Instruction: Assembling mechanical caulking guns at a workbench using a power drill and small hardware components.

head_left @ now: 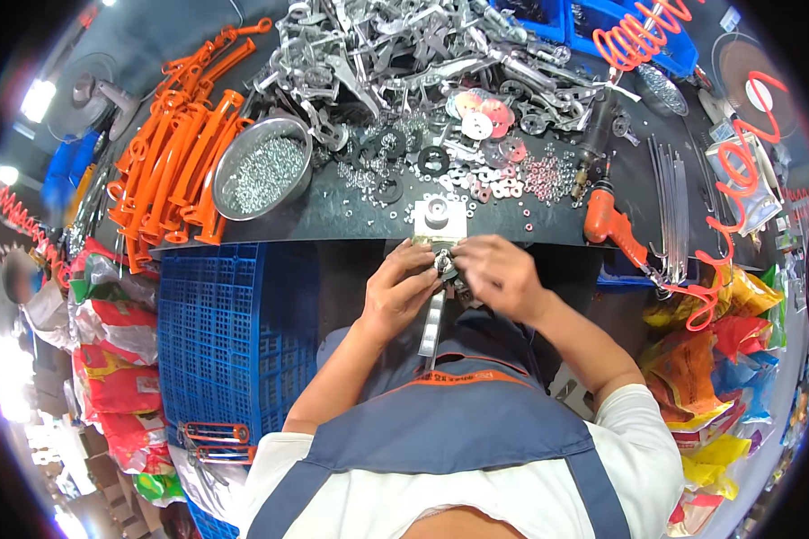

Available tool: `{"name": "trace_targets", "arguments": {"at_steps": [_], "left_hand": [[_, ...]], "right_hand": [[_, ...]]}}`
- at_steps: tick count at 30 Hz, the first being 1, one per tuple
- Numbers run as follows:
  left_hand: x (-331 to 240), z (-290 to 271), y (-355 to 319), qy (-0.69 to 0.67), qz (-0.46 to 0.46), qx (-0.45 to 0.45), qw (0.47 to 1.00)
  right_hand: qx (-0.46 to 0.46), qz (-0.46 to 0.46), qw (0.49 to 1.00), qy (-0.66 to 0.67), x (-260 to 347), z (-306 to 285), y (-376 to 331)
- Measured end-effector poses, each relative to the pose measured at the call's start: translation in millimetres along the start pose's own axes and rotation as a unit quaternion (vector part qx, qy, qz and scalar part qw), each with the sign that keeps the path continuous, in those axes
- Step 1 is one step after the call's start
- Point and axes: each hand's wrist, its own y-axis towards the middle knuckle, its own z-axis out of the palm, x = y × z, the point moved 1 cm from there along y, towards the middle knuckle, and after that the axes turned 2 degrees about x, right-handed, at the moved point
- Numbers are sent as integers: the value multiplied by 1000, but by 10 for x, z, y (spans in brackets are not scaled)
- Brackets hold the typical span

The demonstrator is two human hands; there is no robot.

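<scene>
Both hands met just below the small metal fixture block (pixel 439 218) at the desk (pixel 333 216) edge. The left hand (pixel 397 295) clasped a flat metal strip (pixel 432 325) that hung down from the block toward the apron; the right hand (pixel 502 277) pinched a small fitting (pixel 443 262) at the strip's top. The strip looked stiff, light and smooth-edged, best held by its flat faces. Wrists were bent inward, forearms rising from below. A bowl of screws (pixel 262 168) sat left of the block.

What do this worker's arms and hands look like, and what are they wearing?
Both the left hand and right hand are bare, with no gloves, rings or watch visible. The forearms are uncovered; short white sleeves end near the elbows, under a blue apron with orange trim.
</scene>
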Motion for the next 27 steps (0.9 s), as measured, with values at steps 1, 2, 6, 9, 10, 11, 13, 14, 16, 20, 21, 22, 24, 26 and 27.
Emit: {"name": "trace_targets", "arguments": {"at_steps": [1, 2, 6, 9, 10, 11, 13, 14, 16, 20, 21, 22, 24, 26, 27], "left_hand": [[17, -22, 15, 0, 7, -1, 1000], [11, -54, 10, 14, 8, 9, 1000], [-207, -229, 158, 80, -18, 86, 993], [-249, -504, 349, 141, 26, 86, 986], [-196, -701, 371, 163, 29, 62, 984], [-118, -944, 389, 209, 18, 5, 978], [263, -1520, 398, 316, -17, -123, 941], [518, -1857, 413, 368, -58, -178, 911], [1113, -2504, 451, 539, -43, -162, 826], [1956, -2936, 700, 625, -302, 73, 716], [2117, -3057, 725, 627, -300, 72, 715], [2268, -3207, 735, 616, -296, 59, 728], [2224, -3362, 906, 722, -175, 190, 642], [2023, -3746, 884, 640, -44, -65, 764], [1627, -3428, 1095, 483, -241, -161, 826]], "right_hand": [[-21, 92, 995, 36, -176, -28, -13], [-39, 181, 980, 74, -343, -44, 10], [-30, 236, 956, -170, -1117, -14, 388], [69, 294, 917, -260, -1440, 81, 407], [76, 266, 931, -239, -1512, 81, 393], [61, 236, 943, -228, -1565, 61, 345], [34, 206, 950, -233, -1580, -9, 288], [15, 238, 947, -216, -1557, -46, 292], [-28, 217, 933, -287, -1524, -160, 265], [-170, 334, 924, -81, -1255, -127, 129], [-193, 390, 897, 83, -1137, -71, 109], [-209, 434, 841, 245, -991, 4, 98], [-276, 444, 753, 400, -810, 69, 10], [-260, 453, 731, 439, -499, 12, 135], [-257, 470, 708, 459, -348, -86, 103]]}}
